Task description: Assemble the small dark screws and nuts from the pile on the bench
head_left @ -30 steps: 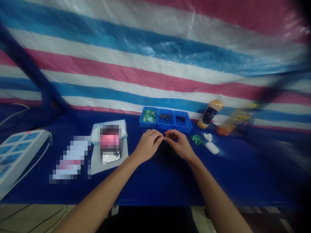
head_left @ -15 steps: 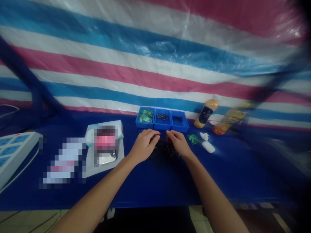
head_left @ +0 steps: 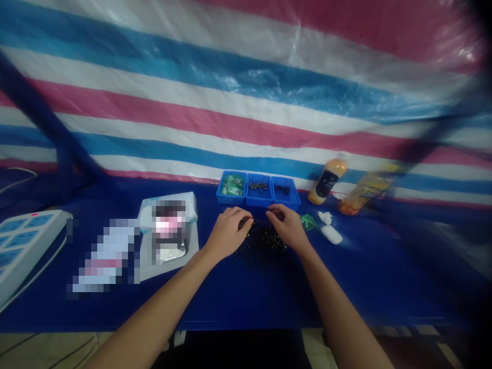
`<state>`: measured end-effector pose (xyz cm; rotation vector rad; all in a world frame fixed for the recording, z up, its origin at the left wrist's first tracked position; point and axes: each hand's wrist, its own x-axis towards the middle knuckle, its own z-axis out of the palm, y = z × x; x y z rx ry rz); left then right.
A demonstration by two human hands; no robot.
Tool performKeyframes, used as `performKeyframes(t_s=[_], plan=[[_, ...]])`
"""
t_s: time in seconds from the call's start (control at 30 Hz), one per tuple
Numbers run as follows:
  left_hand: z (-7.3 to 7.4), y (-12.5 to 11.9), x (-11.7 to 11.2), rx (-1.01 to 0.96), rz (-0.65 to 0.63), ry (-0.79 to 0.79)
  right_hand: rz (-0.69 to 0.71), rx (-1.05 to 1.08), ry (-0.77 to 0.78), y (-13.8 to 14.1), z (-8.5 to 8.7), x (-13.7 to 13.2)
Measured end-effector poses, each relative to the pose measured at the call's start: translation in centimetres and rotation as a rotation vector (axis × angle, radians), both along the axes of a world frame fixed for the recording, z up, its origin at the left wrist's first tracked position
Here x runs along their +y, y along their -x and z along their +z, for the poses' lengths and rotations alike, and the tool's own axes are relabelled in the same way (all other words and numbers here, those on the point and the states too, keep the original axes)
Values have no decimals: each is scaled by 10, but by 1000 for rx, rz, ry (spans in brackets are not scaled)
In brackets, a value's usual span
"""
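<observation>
A heap of small black parts lies on the blue table between my hands. My left hand rests on the heap's left side, fingers curled with a few black parts at the fingertips. My right hand sits on the heap's right side, fingers bent down into it; what they hold is hidden. Just behind the hands stands a row of three small blue bins: the left one has green pieces, the middle one small dark parts, the right one dark parts.
An orange bottle and a yellow bottle stand at the back right. A green piece and a white case lie right of my right hand. A grey pouch and a white power strip are to the left.
My hands have come apart from a fingertip-to-fingertip pinch and dropped onto the black heap, one on each side. The view shifted slightly.
</observation>
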<state>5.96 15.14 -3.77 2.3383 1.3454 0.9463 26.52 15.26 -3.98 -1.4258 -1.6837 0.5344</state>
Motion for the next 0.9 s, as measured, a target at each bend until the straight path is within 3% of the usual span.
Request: performKeyframes(t_s=[0.1, 0.23, 0.53, 0.9], plan=[[-3, 1, 1, 77, 50, 15, 98, -300, -1, 15, -1, -8], [-7, 2, 1, 138, 95, 38, 26, -498, 58, 33, -4, -13], [-9, 2, 2, 152, 60, 72, -63, -506, 120, 33, -8, -11], [-8, 2, 2, 125, 42, 60, -2, -505, 88, 30, -10, -11]])
